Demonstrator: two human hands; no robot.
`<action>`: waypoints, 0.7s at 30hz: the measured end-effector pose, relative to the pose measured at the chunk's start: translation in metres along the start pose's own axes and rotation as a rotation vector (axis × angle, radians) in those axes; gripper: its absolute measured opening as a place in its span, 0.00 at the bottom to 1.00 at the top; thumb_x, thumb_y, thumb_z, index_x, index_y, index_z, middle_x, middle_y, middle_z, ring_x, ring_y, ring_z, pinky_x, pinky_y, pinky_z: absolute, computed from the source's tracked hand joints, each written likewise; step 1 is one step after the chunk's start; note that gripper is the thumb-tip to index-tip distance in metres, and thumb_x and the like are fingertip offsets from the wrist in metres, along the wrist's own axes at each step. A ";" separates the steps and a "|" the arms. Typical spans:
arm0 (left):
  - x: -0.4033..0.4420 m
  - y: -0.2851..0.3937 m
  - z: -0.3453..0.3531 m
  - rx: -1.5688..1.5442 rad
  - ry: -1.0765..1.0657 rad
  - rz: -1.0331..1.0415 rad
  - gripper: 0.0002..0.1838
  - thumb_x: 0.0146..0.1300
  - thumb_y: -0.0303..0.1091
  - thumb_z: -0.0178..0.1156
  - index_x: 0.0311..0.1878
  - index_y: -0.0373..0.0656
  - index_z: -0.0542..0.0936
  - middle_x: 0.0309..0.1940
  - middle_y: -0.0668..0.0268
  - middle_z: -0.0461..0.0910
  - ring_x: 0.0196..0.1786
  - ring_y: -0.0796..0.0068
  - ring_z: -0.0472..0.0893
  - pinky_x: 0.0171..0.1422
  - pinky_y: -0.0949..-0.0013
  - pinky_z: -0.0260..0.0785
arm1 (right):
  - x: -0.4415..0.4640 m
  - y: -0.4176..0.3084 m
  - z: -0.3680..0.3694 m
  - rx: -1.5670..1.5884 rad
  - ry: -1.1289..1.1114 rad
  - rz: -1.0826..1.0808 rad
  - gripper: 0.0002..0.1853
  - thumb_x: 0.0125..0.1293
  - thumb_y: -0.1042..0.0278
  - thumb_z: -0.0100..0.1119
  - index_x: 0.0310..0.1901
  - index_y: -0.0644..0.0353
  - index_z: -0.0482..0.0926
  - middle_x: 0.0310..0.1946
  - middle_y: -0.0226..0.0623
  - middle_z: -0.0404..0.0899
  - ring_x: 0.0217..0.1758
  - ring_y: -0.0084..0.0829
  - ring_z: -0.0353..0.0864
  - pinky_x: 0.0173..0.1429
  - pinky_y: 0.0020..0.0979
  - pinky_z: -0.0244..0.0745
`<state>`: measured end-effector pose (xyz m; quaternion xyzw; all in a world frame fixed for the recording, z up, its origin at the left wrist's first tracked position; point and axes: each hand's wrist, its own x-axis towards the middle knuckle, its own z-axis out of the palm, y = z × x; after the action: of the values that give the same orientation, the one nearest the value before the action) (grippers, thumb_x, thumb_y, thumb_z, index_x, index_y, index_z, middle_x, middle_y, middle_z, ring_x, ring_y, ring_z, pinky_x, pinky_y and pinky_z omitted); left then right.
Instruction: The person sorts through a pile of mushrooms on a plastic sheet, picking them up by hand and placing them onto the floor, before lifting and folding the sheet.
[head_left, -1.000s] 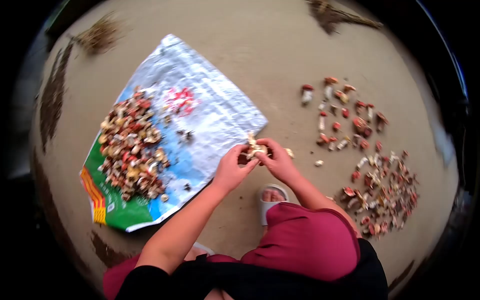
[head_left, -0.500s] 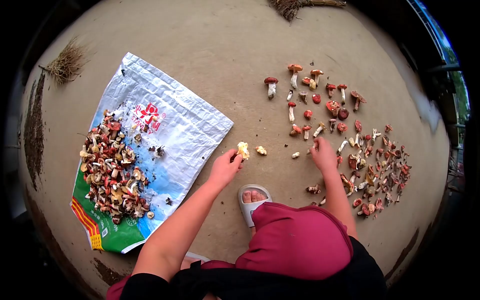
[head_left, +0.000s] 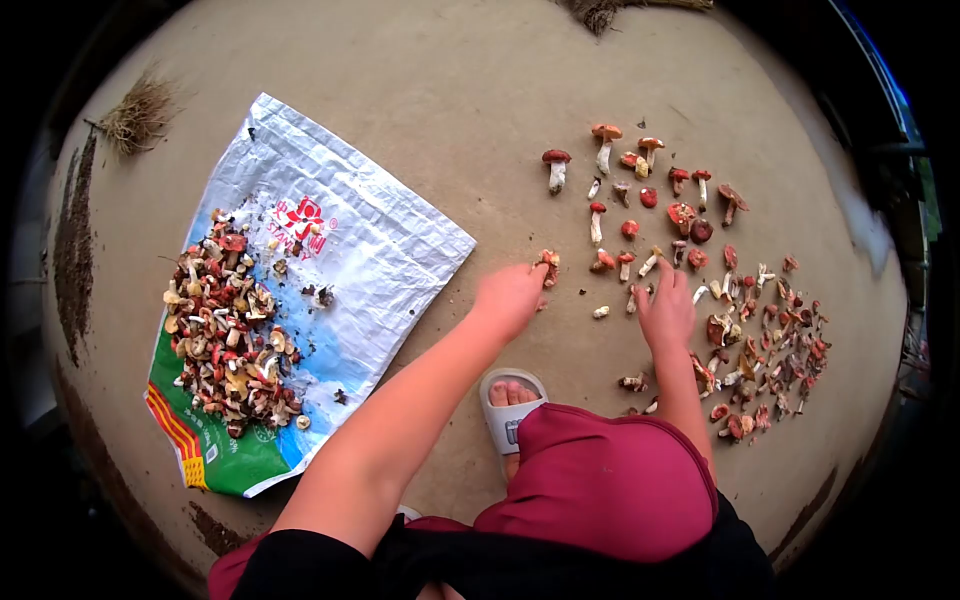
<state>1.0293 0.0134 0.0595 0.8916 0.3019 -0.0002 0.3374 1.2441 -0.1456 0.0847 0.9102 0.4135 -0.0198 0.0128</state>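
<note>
My left hand [head_left: 508, 298] is closed on a broken red-and-cream mushroom [head_left: 549, 262], held low over the bare floor between the sack and the spread mushrooms. Its thumb side is partly hidden by the hand. To the right, my right hand [head_left: 668, 310] reaches down with fingers apart, holding nothing that I can see. Its fingertips are close to a pale-stemmed mushroom [head_left: 650, 262], and a small mushroom [head_left: 632, 298] lies beside the thumb. A short whitish piece [head_left: 601, 312] rests on the floor between both hands.
A flattened printed sack [head_left: 370, 230] on the left bears a heap of mushrooms [head_left: 235, 340]. Red-capped mushrooms [head_left: 700, 231] lie spread at the right, denser towards a cluster [head_left: 770, 340]. A sandalled foot [head_left: 512, 392] stands between. Brush bundles [head_left: 138, 112] lie farther off.
My left hand has moved right and slightly up from near the sack; a reddish side of mushroom now shows where a cream piece did. My right hand's fingers have spread. The view has shifted slightly.
</note>
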 end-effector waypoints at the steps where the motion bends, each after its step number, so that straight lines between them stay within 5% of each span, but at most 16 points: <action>1: -0.008 -0.001 -0.008 0.003 0.001 -0.008 0.12 0.62 0.40 0.63 0.42 0.42 0.81 0.37 0.59 0.81 0.42 0.54 0.82 0.45 0.54 0.74 | 0.001 -0.007 -0.005 0.005 -0.003 -0.006 0.28 0.62 0.56 0.66 0.62 0.52 0.70 0.48 0.41 0.74 0.49 0.43 0.79 0.48 0.43 0.77; 7: -0.112 -0.073 -0.132 0.123 -0.186 -0.161 0.08 0.63 0.39 0.61 0.40 0.47 0.81 0.37 0.62 0.80 0.44 0.55 0.82 0.45 0.54 0.74 | 0.008 -0.075 -0.032 0.358 -0.219 -0.152 0.13 0.64 0.65 0.62 0.49 0.57 0.77 0.40 0.41 0.77 0.44 0.45 0.79 0.47 0.43 0.74; 13: -0.310 -0.149 -0.259 0.106 -0.114 -0.406 0.08 0.62 0.36 0.62 0.42 0.48 0.82 0.41 0.61 0.77 0.48 0.57 0.79 0.48 0.55 0.73 | 0.006 -0.225 -0.108 0.397 -0.380 -0.912 0.13 0.60 0.76 0.60 0.47 0.57 0.78 0.43 0.42 0.77 0.50 0.47 0.77 0.52 0.43 0.74; 17: -0.429 -0.194 -0.256 0.075 0.071 -0.608 0.07 0.62 0.36 0.63 0.40 0.46 0.83 0.36 0.61 0.80 0.43 0.59 0.80 0.48 0.58 0.73 | -0.029 -0.334 -0.108 0.200 -0.706 -1.443 0.16 0.59 0.72 0.63 0.50 0.57 0.77 0.45 0.42 0.77 0.52 0.46 0.78 0.54 0.43 0.75; 21: -0.491 -0.233 -0.197 -0.058 0.206 -0.664 0.08 0.62 0.36 0.62 0.42 0.44 0.83 0.36 0.60 0.81 0.43 0.59 0.81 0.48 0.59 0.73 | -0.096 -0.433 -0.066 0.111 -0.841 -1.533 0.18 0.61 0.66 0.65 0.52 0.55 0.76 0.45 0.44 0.78 0.49 0.48 0.80 0.52 0.45 0.77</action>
<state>0.4624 0.0052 0.1719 0.7301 0.6079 -0.0114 0.3119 0.8568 0.0693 0.1516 0.2980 0.8709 -0.3770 0.1028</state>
